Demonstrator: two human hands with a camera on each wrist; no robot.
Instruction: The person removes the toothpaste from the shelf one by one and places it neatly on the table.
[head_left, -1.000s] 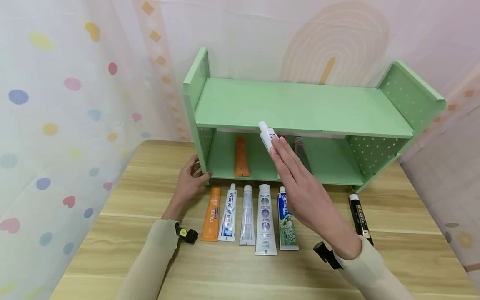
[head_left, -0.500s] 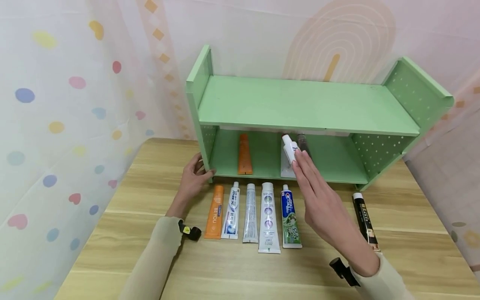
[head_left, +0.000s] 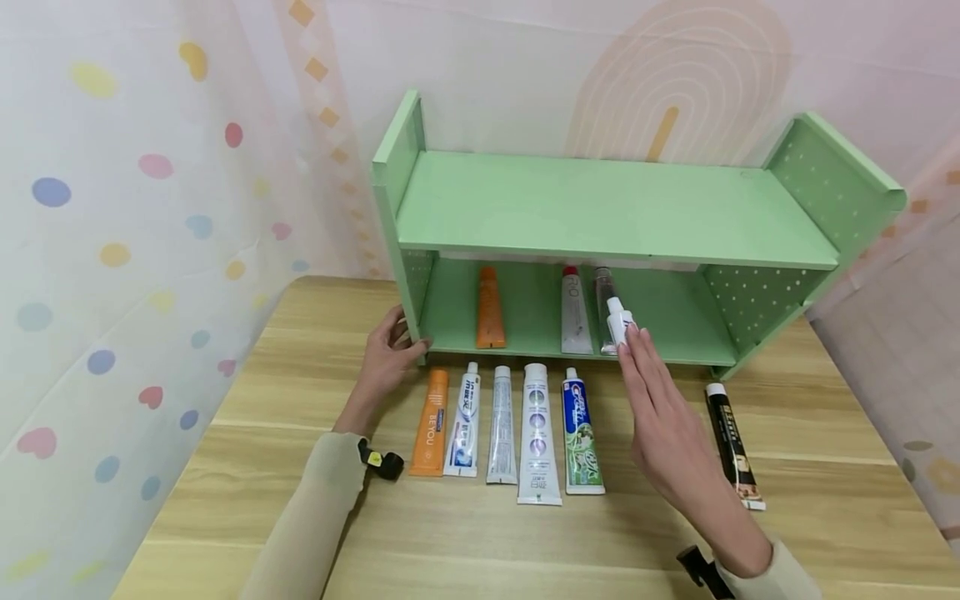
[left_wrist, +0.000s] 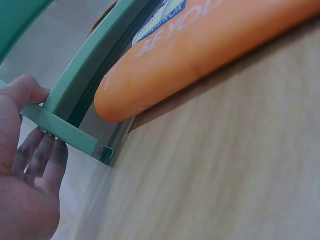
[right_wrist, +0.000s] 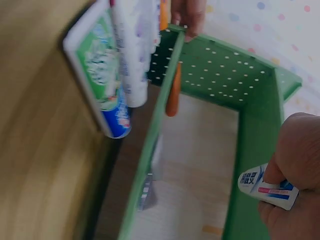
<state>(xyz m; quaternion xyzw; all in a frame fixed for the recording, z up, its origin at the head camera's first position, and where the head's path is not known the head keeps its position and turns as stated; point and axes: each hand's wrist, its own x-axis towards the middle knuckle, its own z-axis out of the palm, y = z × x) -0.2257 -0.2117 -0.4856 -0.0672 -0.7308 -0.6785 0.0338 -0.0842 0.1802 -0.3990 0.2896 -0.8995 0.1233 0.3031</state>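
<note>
Right of the frame's centre, the right hand point(head_left: 671, 446) has its grip pinching a white toothpaste tube point(head_left: 619, 320) before the green shelf point(head_left: 615, 208); left of centre, the left hand point(head_left: 385, 360) clasps the shelf's side. Apparently 3 tubes point(head_left: 575, 312) are shelved; 6 other tubes point(head_left: 537, 442) lie unshelved on the counter point(head_left: 465, 542).

There are ten tubes point(head_left: 582, 433): six tubes point(head_left: 537, 442) lie on the one desk point(head_left: 817, 433), three tubes point(head_left: 575, 317) lie on the bottom shelf point(head_left: 531, 321), and one tube point(head_left: 619, 321) is in the right hand point(head_left: 671, 437). There is one green rack point(head_left: 840, 192) with two shelves point(head_left: 615, 204). There are two hands point(head_left: 384, 358), two sleeves point(head_left: 307, 517) and two black straps point(head_left: 382, 461).
</note>
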